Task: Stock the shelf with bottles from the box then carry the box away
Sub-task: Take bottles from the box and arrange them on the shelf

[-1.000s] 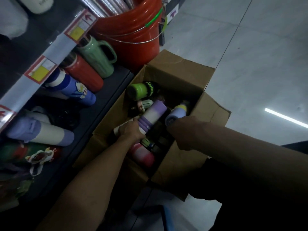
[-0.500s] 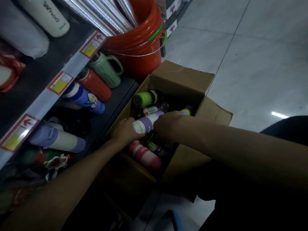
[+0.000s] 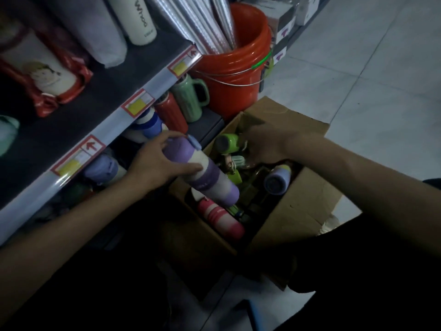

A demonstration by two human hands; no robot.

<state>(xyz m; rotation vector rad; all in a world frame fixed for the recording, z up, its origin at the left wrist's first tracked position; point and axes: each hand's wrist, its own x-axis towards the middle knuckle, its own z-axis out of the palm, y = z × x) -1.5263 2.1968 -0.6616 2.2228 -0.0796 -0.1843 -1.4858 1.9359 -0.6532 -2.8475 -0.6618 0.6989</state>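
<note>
A shop aisle, judging by the fittings and the stock. Left of the orange bucket [image 3: 238,65], a pale shelf rail [image 3: 114,120] carrying red-framed price tags [image 3: 137,107] with yellow panels and arrows. Above that rail, further left of the bucket, a white bottle [image 3: 136,17] among other goods on dark shelving. Below the rail, just beside the bucket, a green mug [image 3: 189,99] and a red flask [image 3: 170,113] lined up with more drinkware. Standing in the bucket itself, a bunch of silvery rolls [image 3: 210,22]. Beyond the bucket, small marked cartons [image 3: 285,25] stacked. In front of the bucket, an open cardboard box [image 3: 303,204] on pale tiled floor [image 3: 370,91], crammed with assorted bottles [image 3: 219,217].
</note>
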